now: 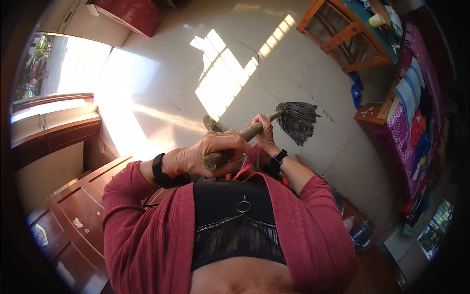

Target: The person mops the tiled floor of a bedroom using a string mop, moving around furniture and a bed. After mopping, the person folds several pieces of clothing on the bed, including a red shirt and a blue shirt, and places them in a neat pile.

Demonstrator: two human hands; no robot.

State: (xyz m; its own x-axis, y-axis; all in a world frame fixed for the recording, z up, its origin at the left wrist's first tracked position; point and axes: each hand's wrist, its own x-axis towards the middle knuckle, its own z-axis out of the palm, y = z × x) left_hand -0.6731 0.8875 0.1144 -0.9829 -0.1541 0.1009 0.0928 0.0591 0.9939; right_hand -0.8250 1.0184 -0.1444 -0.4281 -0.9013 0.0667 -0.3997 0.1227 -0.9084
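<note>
A mop with a wooden handle (251,131) slants away from my chest towards the right. My left hand (216,149) is wrapped around the handle close to its blunt top end. Farther down, my right hand (263,128) grips the same handle, nearer the mop head. The mop head (298,121), a bundle of dark grey strips, rests on the pale floor (257,84) to the right of my hands. One shoe (212,123) shows just beyond my left hand. Both wrists carry dark bands.
An open doorway (73,70) lets in bright light at the left. Beside me at lower left stands a brown panelled door (84,205). A wooden-framed table (345,36) and blue slippers (355,92) are at upper right, near a bed (404,139). A red cabinet (128,13) stands far left.
</note>
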